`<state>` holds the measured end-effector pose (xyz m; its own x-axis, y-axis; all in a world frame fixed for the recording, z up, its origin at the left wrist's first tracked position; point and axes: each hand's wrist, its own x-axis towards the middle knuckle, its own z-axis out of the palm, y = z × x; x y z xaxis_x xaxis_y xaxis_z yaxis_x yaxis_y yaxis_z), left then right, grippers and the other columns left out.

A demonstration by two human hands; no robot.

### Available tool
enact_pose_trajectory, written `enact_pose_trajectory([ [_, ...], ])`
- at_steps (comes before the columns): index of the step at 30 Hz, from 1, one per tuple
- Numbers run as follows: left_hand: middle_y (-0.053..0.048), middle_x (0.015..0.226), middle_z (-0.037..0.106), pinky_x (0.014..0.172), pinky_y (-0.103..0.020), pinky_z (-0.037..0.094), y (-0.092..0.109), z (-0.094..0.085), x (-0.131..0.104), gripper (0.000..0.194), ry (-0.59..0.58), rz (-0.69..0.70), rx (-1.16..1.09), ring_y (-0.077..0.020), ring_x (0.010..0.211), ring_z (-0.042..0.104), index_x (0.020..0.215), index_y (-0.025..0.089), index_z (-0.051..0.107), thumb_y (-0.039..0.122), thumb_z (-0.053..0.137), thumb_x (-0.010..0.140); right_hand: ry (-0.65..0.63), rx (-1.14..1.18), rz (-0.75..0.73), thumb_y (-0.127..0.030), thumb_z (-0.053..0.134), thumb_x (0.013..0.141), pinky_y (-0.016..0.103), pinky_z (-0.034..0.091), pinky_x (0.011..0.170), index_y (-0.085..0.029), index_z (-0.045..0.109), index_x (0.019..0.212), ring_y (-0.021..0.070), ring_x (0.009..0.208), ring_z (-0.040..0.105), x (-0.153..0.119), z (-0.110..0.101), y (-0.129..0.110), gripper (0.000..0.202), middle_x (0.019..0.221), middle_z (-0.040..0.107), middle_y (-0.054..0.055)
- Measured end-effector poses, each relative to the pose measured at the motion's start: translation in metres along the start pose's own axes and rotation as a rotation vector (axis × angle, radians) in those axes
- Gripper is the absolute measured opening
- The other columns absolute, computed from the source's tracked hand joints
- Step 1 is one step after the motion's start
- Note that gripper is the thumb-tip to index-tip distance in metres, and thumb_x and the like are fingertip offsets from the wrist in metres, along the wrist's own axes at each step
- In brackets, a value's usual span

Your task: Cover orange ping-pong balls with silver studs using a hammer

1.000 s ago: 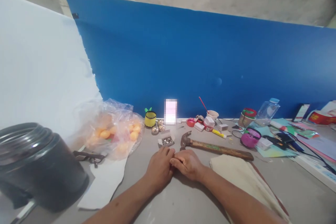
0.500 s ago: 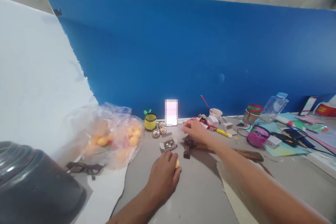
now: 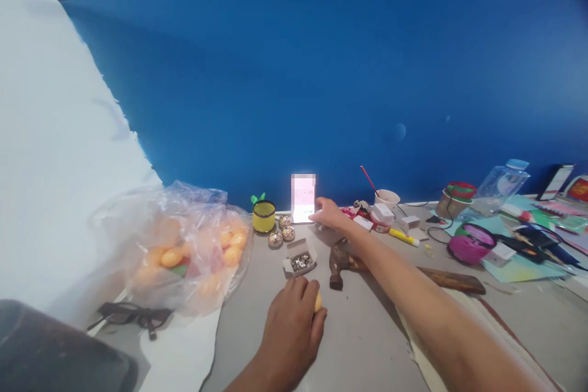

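Note:
My left hand (image 3: 294, 318) is closed over a small yellow-orange ball (image 3: 318, 301) on the grey table; only the ball's right side shows past the fingers. My right hand (image 3: 329, 214) reaches forward to the lit phone (image 3: 303, 201), which leans upright against the blue wall. Its thumb tip is at the phone's lower right corner, with the fingers apart from it; whether it presses the screen I cannot tell. Just ahead of my left hand sits an open small box (image 3: 302, 262) of shiny metal pieces. Under my right forearm lies a claw hammer (image 3: 339, 264), its handle partly hidden.
Left are a clear bag (image 3: 197, 245) of orange balls, glasses (image 3: 133, 313) and a dark container (image 3: 59, 349). A yellow mesh basket (image 3: 263, 217) and shiny decorated balls (image 3: 281, 234) stand near the phone. Right are a paper cup (image 3: 387, 198), yellow tube (image 3: 404, 237), pink pouch (image 3: 472, 244) and bottle (image 3: 503, 187).
My right hand has moved forward from above the table to the phone's lower right corner. My left hand stays closed on the ball. The camera view has shifted slightly.

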<state>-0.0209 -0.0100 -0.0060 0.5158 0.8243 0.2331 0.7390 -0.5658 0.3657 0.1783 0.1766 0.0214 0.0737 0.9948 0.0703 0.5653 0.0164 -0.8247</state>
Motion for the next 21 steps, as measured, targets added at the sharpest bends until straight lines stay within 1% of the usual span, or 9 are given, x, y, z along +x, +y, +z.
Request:
enact_pose_trajectory([
  [3,-0.009,0.107,0.062,0.083,-0.04,0.048,-0.002,0.003,0.0,0.018,0.002,0.004,-0.003,-0.0266,0.1,0.058,0.11,0.023,0.059,0.021,0.052,0.094,0.023,0.025,-0.015,-0.017,0.076,0.071,0.02,0.042,0.049,-0.011,0.067,0.097,0.0135,0.062,0.062,0.003,0.004,0.002,0.028,0.088,0.073,0.009],
  [5,-0.009,0.106,0.062,0.083,-0.04,0.049,-0.003,0.004,-0.001,0.019,0.012,0.01,0.003,-0.0266,0.099,0.059,0.111,0.023,0.06,0.021,0.052,0.094,0.039,0.042,-0.027,-0.017,0.074,0.072,0.02,0.042,0.049,-0.011,0.067,0.093,0.013,0.062,0.061,0.003,0.006,0.003,0.023,0.086,0.073,0.008],
  [10,-0.008,0.104,0.063,0.081,-0.039,0.049,-0.004,0.005,-0.002,0.019,0.041,0.026,0.018,-0.0261,0.097,0.06,0.11,0.023,0.061,0.021,0.052,0.093,0.053,0.071,-0.067,-0.016,0.07,0.072,0.021,0.043,0.053,-0.012,0.069,0.096,0.0142,0.066,0.062,0.004,0.008,0.01,0.025,0.087,0.074,0.007],
  [15,-0.008,0.103,0.064,0.08,-0.038,0.05,-0.005,0.006,-0.001,0.02,0.057,0.036,0.029,-0.0257,0.096,0.061,0.111,0.022,0.06,0.02,0.052,0.093,0.069,0.065,-0.094,-0.018,0.071,0.071,0.022,0.045,0.059,-0.011,0.071,0.094,0.016,0.072,0.064,0.008,0.009,0.014,0.024,0.086,0.075,0.006],
  [21,-0.009,0.102,0.063,0.079,-0.037,0.05,-0.011,0.012,0.0,0.02,0.083,0.065,0.037,-0.025,0.094,0.061,0.111,0.023,0.059,0.019,0.051,0.093,0.081,0.04,-0.105,-0.02,0.073,0.074,0.023,0.045,0.059,-0.01,0.072,0.096,0.0162,0.071,0.064,0.011,0.011,0.013,0.025,0.087,0.075,0.008],
])
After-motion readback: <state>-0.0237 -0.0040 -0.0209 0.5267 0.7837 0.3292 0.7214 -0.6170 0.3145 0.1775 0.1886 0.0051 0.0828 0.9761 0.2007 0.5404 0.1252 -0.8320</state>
